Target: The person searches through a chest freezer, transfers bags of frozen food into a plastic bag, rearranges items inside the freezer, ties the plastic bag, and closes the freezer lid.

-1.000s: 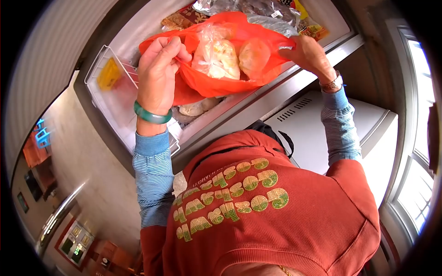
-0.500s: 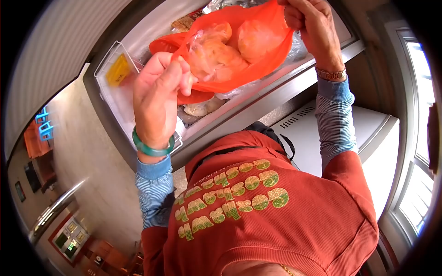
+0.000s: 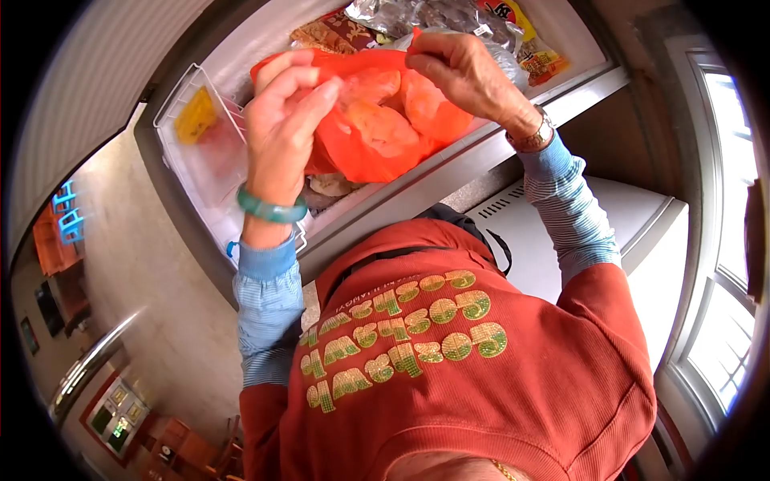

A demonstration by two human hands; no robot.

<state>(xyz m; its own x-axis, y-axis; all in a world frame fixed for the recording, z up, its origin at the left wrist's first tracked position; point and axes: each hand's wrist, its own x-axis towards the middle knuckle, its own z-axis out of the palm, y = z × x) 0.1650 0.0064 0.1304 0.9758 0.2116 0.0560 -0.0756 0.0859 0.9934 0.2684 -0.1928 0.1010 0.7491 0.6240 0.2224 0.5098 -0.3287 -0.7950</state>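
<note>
A red plastic bag [image 3: 373, 132] hangs over the open chest freezer, with pale rounded lumps of food showing through it. My right hand [image 3: 461, 76], closed, pinches the bag's top edge at its right side. At the bag's left side is my left hand [image 3: 285, 120], its fingers bent around the red plastic and the thumb towards them. A green bangle [image 3: 271, 207] circles my left wrist, and a metal watch [image 3: 533, 135] is on my right. The bag's upper edges are drawn nearer together over the food.
Inside the freezer [image 3: 449, 172] lie silvery packages [image 3: 437, 14], a yellow packet [image 3: 537, 56] and a brown patterned packet [image 3: 333, 34]. A white wire basket [image 3: 200, 136] holds a yellow item at the left. A white appliance [image 3: 561, 232] stands to the right.
My right hand has moved left and down, bringing its side of the bag towards my left hand. The bag's opening has narrowed and the food is more covered.
</note>
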